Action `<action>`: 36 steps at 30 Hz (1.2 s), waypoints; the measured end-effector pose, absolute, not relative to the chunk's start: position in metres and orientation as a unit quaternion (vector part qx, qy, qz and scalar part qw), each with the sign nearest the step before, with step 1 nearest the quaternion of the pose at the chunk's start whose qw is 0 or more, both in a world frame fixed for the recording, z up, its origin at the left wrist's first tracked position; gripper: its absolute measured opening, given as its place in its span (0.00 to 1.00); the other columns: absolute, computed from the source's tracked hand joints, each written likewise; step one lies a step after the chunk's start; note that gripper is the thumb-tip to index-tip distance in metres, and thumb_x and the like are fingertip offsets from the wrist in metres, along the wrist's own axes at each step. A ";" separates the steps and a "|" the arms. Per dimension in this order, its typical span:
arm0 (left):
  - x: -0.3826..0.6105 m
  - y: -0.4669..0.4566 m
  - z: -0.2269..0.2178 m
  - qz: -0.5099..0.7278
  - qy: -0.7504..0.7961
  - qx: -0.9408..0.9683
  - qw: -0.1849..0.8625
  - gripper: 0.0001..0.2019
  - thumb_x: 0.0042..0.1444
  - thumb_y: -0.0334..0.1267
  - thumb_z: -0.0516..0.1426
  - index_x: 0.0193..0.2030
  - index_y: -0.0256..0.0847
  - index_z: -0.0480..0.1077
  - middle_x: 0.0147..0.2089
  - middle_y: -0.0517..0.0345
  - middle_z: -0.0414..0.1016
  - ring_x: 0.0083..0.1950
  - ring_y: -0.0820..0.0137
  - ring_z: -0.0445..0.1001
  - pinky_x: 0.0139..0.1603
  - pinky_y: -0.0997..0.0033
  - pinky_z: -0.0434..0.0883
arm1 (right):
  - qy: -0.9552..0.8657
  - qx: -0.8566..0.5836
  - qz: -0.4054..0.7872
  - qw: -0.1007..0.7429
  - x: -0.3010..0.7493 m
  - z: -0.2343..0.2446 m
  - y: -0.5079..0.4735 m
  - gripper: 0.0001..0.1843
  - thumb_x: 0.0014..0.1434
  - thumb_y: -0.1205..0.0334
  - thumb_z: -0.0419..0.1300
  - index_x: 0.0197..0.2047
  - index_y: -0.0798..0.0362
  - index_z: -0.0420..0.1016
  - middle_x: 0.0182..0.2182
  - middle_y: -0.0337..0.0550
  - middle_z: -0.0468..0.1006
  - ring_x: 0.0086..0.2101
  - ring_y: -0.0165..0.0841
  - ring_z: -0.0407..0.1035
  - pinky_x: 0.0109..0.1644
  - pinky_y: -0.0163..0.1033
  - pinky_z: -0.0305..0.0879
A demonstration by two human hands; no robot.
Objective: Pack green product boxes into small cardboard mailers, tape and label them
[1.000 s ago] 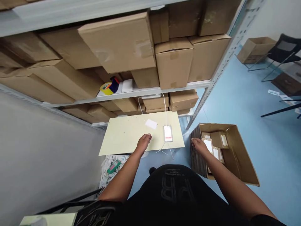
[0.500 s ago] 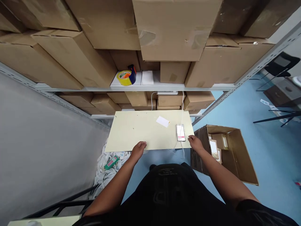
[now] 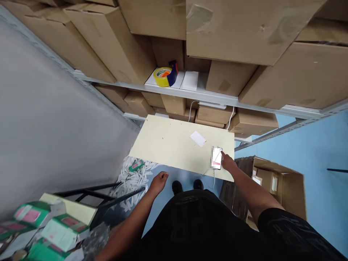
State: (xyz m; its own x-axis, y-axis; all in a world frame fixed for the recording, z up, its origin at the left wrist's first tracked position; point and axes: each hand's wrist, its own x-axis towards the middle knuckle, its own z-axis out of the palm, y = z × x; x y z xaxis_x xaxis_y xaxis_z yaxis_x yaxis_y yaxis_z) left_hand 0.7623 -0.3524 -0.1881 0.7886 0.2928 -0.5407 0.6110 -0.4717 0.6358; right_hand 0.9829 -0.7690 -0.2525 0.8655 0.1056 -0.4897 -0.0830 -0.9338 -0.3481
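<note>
A smartphone [image 3: 216, 157] with a lit screen lies on the pale yellow tabletop [image 3: 168, 145], a white cable running to its lower end. My right hand [image 3: 228, 164] is beside it, index finger stretched out to the screen's upper right edge, the other fingers curled in. Whether the fingertip touches the glass I cannot tell. In front of the table's near edge, my left hand [image 3: 159, 183] hangs in the air with its fingers curled closed, and nothing shows in it. A white slip of paper [image 3: 198, 138] lies left of the phone.
Cardboard boxes [image 3: 228, 29] fill the shelves behind the table. A tape dispenser [image 3: 165, 76] with yellow tape sits on the shelf. At right stands an open carton [image 3: 293, 192]; at lower left are green boxes [image 3: 61, 232] and a heap of white strips [image 3: 133, 185].
My right hand has moved from the table's right edge to the phone, index finger now extended. My left hand has come off the table edge. The view has turned and shifted.
</note>
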 end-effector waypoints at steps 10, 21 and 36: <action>0.737 -0.420 -0.169 -0.152 0.300 0.821 0.461 0.17 0.64 0.53 0.50 0.40 0.44 0.72 0.40 0.54 0.80 0.45 0.59 0.78 0.45 0.64 0.69 | -0.026 -0.949 0.193 0.249 0.972 -0.243 -0.794 0.32 0.60 0.60 0.50 0.66 0.57 0.68 0.38 0.47 0.78 0.42 0.43 0.73 0.48 0.44 0.66; 0.632 -0.387 -0.147 -0.031 0.357 0.804 0.474 0.16 0.64 0.52 0.51 0.40 0.45 0.75 0.41 0.54 0.80 0.45 0.59 0.78 0.47 0.64 0.70 | -0.142 -0.909 0.129 0.371 0.913 -0.178 -0.691 0.28 0.58 0.49 0.54 0.57 0.54 0.74 0.29 0.39 0.73 0.32 0.40 0.70 0.40 0.43 0.64; 0.326 -0.272 -0.144 0.162 0.497 0.716 0.464 0.17 0.63 0.51 0.54 0.48 0.43 0.75 0.50 0.48 0.81 0.50 0.58 0.79 0.52 0.61 0.73 | -0.395 -0.816 0.242 0.346 0.681 -0.161 -0.383 0.30 0.55 0.42 0.55 0.53 0.53 0.77 0.34 0.44 0.80 0.36 0.44 0.75 0.43 0.46 0.69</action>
